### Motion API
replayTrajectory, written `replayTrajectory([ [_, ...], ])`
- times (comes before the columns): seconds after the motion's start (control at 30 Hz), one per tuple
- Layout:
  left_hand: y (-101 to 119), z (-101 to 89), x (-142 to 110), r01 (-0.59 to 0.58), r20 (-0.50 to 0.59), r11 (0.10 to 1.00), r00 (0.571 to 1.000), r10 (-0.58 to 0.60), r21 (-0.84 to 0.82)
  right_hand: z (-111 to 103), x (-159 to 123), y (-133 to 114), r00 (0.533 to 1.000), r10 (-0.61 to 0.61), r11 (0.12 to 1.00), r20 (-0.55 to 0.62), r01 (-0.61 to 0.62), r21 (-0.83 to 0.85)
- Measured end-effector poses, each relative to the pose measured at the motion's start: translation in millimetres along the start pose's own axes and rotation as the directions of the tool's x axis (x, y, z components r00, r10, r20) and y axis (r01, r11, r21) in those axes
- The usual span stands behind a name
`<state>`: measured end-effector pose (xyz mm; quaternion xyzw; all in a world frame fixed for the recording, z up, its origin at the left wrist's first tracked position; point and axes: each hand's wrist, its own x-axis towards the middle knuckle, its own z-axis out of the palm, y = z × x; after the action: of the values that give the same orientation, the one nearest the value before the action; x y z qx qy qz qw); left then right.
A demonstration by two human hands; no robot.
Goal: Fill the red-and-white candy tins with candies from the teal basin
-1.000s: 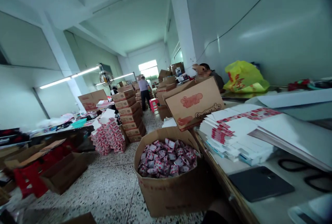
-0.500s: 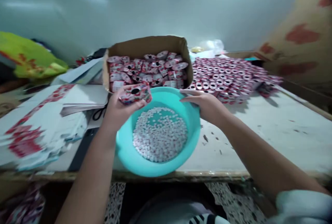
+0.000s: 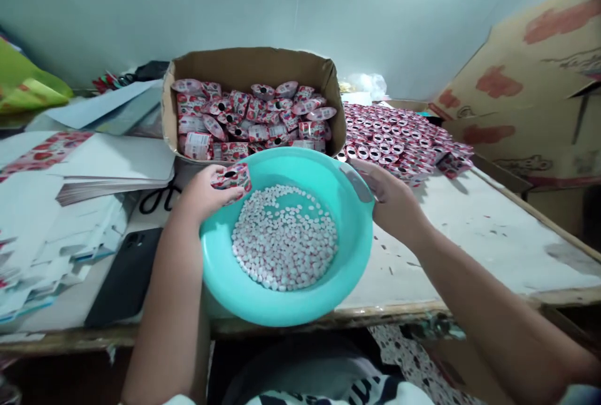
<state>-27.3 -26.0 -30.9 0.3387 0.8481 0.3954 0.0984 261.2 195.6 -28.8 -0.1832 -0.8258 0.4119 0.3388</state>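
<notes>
A turquoise basin (image 3: 291,314) holds many small white tablets (image 3: 286,242) with pinkish specks. At its left rim, my left hand (image 3: 201,195) is closed around a small red-and-white printed packet (image 3: 237,179) with a dark oval opening on top. My right hand (image 3: 392,198) is closed on a flat greyish piece (image 3: 357,183) with a rounded end, at the basin's upper right rim. Part of that piece is hidden by the fingers, and its kind is unclear. Behind the basin, a cardboard box (image 3: 253,64) contains many similar printed packets (image 3: 267,114).
Many upright packets (image 3: 394,136) with open tops stand packed together at the right. Stacked white printed card (image 3: 113,161), black scissors (image 3: 159,198) and a dark phone (image 3: 126,276) lie at the left. Large cardboard (image 3: 530,86) rises at the right.
The view has shifted, so the box appears further left. My right hand has come down around the basin's right rim, and the greyish piece now shows over the inside wall. The left hand still holds the packet.
</notes>
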Motion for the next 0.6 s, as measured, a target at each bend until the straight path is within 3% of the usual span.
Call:
replayTrajectory([
  [0.03,-2.8,1.2,-3.9,0.011,0.024,1.000,1.000,-0.011,-0.027,3.3,-5.9,-1.2,0.988,0.146,0.978,-0.046,-0.138,0.155],
  [0.1,-4.9,3.8,-13.6,0.011,-0.031,0.999,0.999,-0.012,-0.031,10.2,-21.0,-4.9,0.920,0.391,0.837,-0.021,-0.346,0.424],
  [0.17,-3.5,7.0,-22.0,-0.006,-0.171,1.000,0.985,0.006,0.000,17.7,-36.4,-13.7,0.878,0.475,0.729,0.055,-0.427,0.535],
  [0.23,-1.0,11.9,-25.6,-0.036,-0.265,0.999,0.964,0.032,-0.011,25.2,-45.6,-28.4,0.901,0.428,0.776,0.068,-0.405,0.483],
  [0.37,0.7,29.9,-14.5,-0.164,-0.388,0.975,0.917,0.095,-0.151,31.1,-35.3,-60.2,0.968,0.239,0.967,-0.075,-0.230,0.112],
  [0.5,-4.2,46.8,2.9,-0.213,-0.405,0.946,0.909,0.099,-0.246,25.9,-15.4,-77.4,0.983,0.107,0.970,-0.147,-0.136,-0.204],
  [0.6,-11.1,49.8,8.2,-0.239,-0.371,0.936,0.919,0.133,-0.257,24.9,-13.8,-82.5,0.986,0.056,0.955,-0.158,-0.099,-0.280],
])
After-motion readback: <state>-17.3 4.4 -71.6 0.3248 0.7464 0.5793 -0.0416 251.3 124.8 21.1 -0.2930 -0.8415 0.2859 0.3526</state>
